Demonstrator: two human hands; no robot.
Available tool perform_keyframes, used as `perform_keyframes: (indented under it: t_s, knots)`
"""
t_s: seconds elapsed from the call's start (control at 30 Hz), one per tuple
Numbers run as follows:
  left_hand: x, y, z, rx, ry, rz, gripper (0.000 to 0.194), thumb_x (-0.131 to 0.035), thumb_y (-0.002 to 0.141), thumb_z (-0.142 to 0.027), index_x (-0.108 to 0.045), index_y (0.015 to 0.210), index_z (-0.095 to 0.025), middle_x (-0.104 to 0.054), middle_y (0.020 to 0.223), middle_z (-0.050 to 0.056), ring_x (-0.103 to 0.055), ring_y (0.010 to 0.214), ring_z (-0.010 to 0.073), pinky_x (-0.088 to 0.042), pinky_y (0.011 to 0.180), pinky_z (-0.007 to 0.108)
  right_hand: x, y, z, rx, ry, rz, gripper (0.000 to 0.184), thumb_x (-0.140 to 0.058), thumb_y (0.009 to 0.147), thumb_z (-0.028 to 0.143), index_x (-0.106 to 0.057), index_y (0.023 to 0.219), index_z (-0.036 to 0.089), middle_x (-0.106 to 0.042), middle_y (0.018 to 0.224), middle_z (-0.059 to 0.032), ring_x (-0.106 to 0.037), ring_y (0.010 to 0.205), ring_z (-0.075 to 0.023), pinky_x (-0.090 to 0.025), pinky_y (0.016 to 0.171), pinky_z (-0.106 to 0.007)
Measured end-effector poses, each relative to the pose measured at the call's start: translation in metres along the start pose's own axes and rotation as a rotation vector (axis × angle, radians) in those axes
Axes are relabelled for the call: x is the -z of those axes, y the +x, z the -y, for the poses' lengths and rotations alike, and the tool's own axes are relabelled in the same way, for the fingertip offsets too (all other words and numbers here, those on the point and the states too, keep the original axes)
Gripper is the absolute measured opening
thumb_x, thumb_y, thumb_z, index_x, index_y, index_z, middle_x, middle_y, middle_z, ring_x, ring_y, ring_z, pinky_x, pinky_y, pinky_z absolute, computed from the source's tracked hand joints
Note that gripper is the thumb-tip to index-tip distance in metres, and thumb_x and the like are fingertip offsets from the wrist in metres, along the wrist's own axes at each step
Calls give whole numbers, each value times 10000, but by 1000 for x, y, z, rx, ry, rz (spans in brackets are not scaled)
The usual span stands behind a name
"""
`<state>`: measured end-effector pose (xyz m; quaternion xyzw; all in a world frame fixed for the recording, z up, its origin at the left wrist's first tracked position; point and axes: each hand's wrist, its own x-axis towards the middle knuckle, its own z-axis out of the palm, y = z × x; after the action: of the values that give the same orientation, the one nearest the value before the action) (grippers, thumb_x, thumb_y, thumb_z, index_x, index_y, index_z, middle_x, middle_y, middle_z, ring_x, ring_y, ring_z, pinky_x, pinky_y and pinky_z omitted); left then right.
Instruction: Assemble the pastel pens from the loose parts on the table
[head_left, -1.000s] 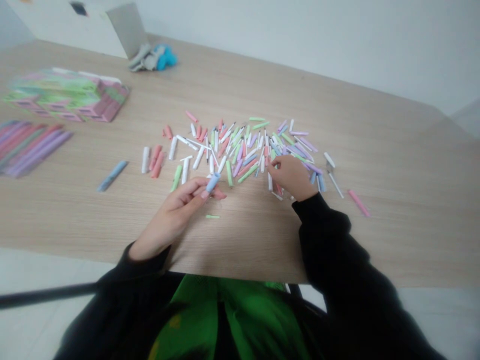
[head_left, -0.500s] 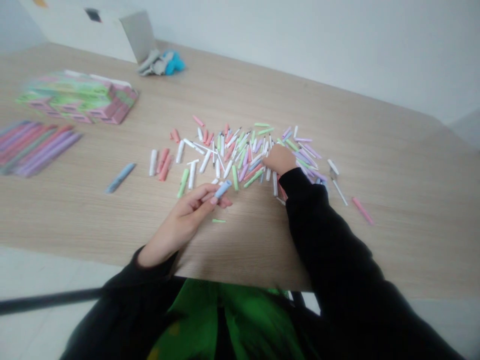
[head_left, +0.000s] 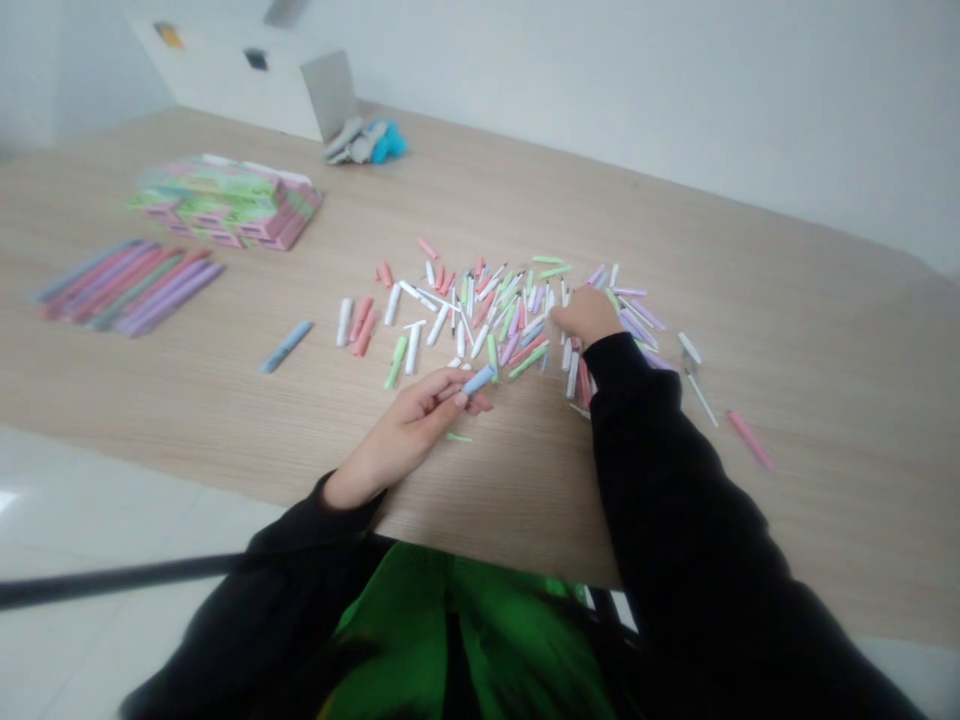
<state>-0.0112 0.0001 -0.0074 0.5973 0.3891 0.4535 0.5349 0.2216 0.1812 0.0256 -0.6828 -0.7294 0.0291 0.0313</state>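
Note:
My left hand [head_left: 427,410] holds a short light-blue pen barrel or cap [head_left: 478,380] between thumb and fingers, just above the table's near side. Deep in the pile, my right hand [head_left: 589,315] has its fingers curled down among the pieces; what they pinch, if anything, is hidden. Around it lie many loose pen parts in white, pink, green, purple and blue, such as a white tube [head_left: 437,326] and a green tube [head_left: 396,362]. Some thin white pieces have dark tips. A small green piece [head_left: 460,437] rests below my left hand.
At left lie a row of coloured pens [head_left: 135,285] and a lone blue pen [head_left: 286,347]. Behind them stand stacked pink and green boxes [head_left: 232,205]. A white box [head_left: 247,85] and grey-blue gloves [head_left: 367,141] are at the back. A pink tube [head_left: 749,439] lies at right.
The whole view has shifted, so things appear further right. My left hand keeps its hold on the blue piece, and my right hand stays at the pile.

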Motion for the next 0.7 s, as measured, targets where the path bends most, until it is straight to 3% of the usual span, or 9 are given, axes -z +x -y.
perform_keyframes:
  t_s: [0.07,0.13,0.2,0.3,0.5,0.7]
  knots:
    - [-1,0,-1,0,-28,19,206,-545,995,-295,-643,1105,-152,-721,992,65,-659,951,162,-478,887,299,20,-20,5,3,157,-78,204,-562,859,229,-693,808,81,-709,788,-195,-705,865,-308,-565,766,-391]
    - [-1,0,-3,0,-62,38,200,-540,996,-282,-635,1116,-153,-721,990,64,-659,949,162,-482,884,299,41,-48,13,79,516,-86,203,-571,854,228,-616,667,163,-624,568,-80,-647,588,-205,-537,567,-317]
    - [-2,0,-6,-1,-77,51,188,-533,999,-275,-638,1098,-154,-717,981,61,-654,945,159,-479,888,297,58,-79,22,187,855,-42,205,-577,852,225,-571,650,193,-588,506,-21,-550,429,-134,-467,435,-265]
    - [-3,-1,-8,3,-85,49,192,-528,1004,-284,-646,1084,-155,-707,979,58,-640,934,156,-468,886,294,71,-117,35,319,1145,1,151,-591,839,190,-565,692,210,-615,515,11,-544,397,-103,-453,393,-230]
    - [-3,0,-8,-1,-89,93,206,-527,1007,-303,-656,1069,-155,-685,979,60,-616,925,156,-450,871,289,59,-135,44,367,1205,60,61,-605,831,172,-598,771,182,-696,638,-7,-661,529,-122,-572,524,-261]
    - [-2,0,-5,-7,-90,127,237,-527,1006,-340,-634,1109,-156,-658,875,39,-588,841,147,-437,818,286,41,-139,45,426,1147,193,76,-607,848,198,-621,783,161,-677,648,0,-634,548,-110,-526,530,-246]
